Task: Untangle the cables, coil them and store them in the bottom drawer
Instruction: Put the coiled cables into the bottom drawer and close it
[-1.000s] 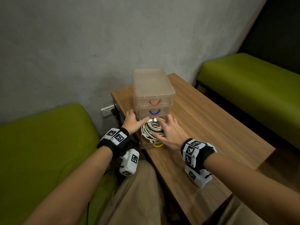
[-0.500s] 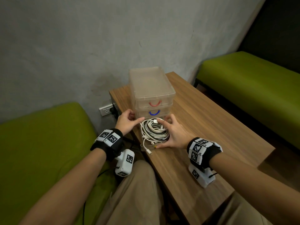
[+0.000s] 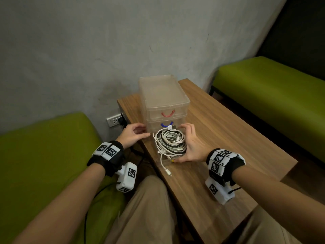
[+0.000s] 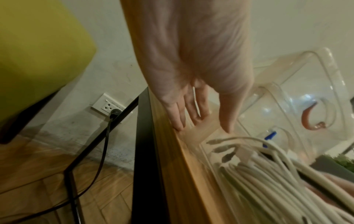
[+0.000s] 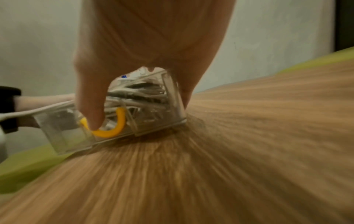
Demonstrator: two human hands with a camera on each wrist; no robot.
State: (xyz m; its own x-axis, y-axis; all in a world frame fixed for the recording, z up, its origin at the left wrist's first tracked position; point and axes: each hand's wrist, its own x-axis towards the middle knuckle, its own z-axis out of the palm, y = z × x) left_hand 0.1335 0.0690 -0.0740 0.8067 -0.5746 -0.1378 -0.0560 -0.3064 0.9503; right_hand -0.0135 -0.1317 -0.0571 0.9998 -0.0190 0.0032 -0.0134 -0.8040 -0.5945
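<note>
A clear drawer unit point(image 3: 161, 92) stands on the wooden table point(image 3: 228, 138), with a red handle point(image 3: 168, 113) on top and a blue handle point(image 3: 166, 124) below it. Its bottom drawer point(image 5: 157, 119) is pulled out and holds coiled white and black cables point(image 3: 169, 141). One white plug end point(image 3: 167, 171) trails over the drawer's front onto the table. My right hand point(image 3: 190, 147) wraps the drawer's front right corner, its thumb point(image 5: 91, 109) on the yellow handle point(image 5: 114, 128). My left hand point(image 3: 133, 134) touches the unit's left side with straight fingers point(image 4: 193, 109).
Green benches stand at the left point(image 3: 35, 155) and back right point(image 3: 272, 88). A wall socket point(image 3: 114, 120) with a black plug sits behind the table's left corner, and its black cord point(image 4: 103, 151) hangs down by the table frame. My knees are under the near table edge.
Both hands have come off the top of the coils. The right one now holds the drawer's right front corner, the left one rests on the unit's side. A white plug end has slipped over the front.
</note>
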